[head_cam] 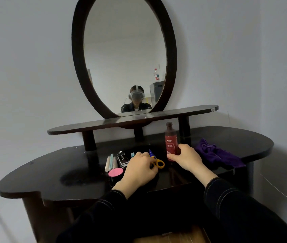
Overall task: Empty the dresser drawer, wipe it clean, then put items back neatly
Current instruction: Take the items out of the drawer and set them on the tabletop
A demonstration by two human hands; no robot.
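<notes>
Drawer [170,236] wood, as it seems, shows pale at the bottom edge between two dark sleeves. What little shows of it looks bare, but most of it is hidden.

Above it on the black counter [34,181], the left hand [139,171] has its fingers curled over the yellow handles of the scissors [159,163]. The right hand [186,158] wraps around the lower part of the red bottle [171,142], which stands upright.

Left of the scissors lie a pink disc [115,172], a few slim files [110,163] side by side, and a small black-and-silver case [121,159]. The purple cloth [218,154] sits crumpled to the right, near the bottle but not touching it, and no hand is on it.

With the contents out on the counter, emptying looks finished or nearly so. Whether the wipe is done cannot be told. All the items still have to go back.

Beyond stand the raised shelf [104,122] and the oval mirror [125,55].
</notes>
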